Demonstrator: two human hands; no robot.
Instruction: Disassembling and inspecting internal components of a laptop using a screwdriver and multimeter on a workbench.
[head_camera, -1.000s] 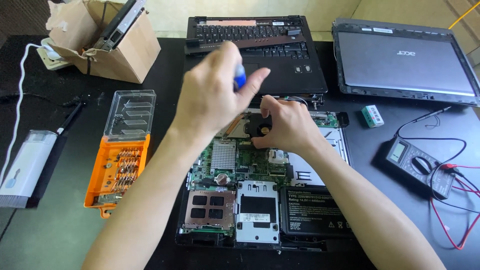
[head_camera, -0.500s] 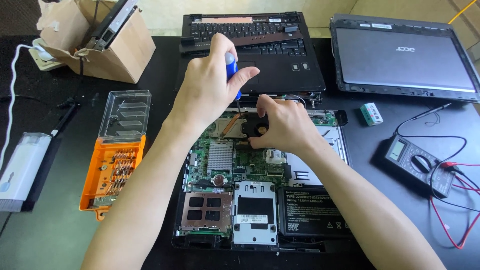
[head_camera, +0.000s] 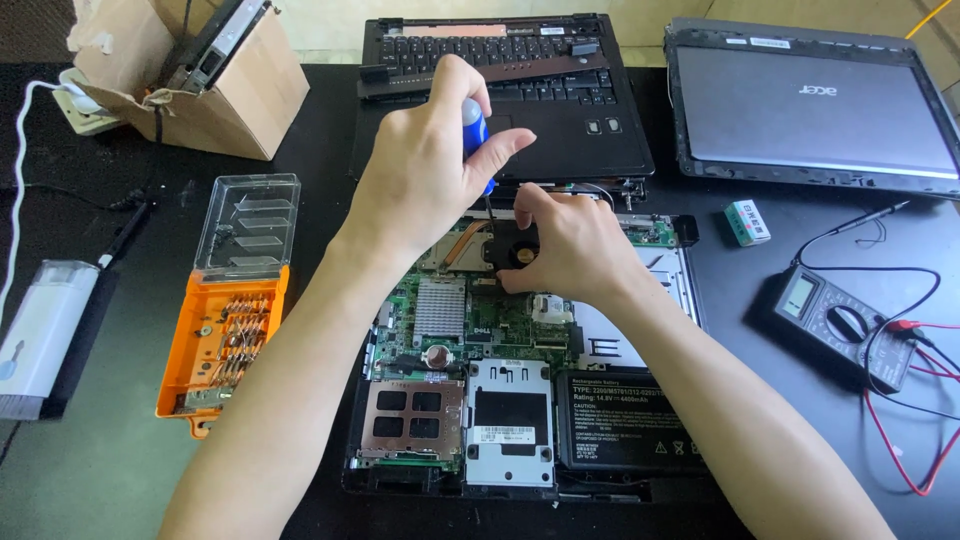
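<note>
We see the left hand (head_camera: 425, 170) closed around a blue-handled screwdriver (head_camera: 476, 135), held upright with its thin shaft pointing down at the black cooling fan (head_camera: 512, 245) of the opened laptop base (head_camera: 500, 390). The right hand (head_camera: 570, 245) rests on that fan, fingers curled and pressing it. A white label with dark print sits on the black battery (head_camera: 620, 420) at the base's lower right. A small green-and-white box (head_camera: 748, 222) lies right of the base, an orange bit case (head_camera: 225, 330) to its left, a cardboard box (head_camera: 200, 80) behind.
</note>
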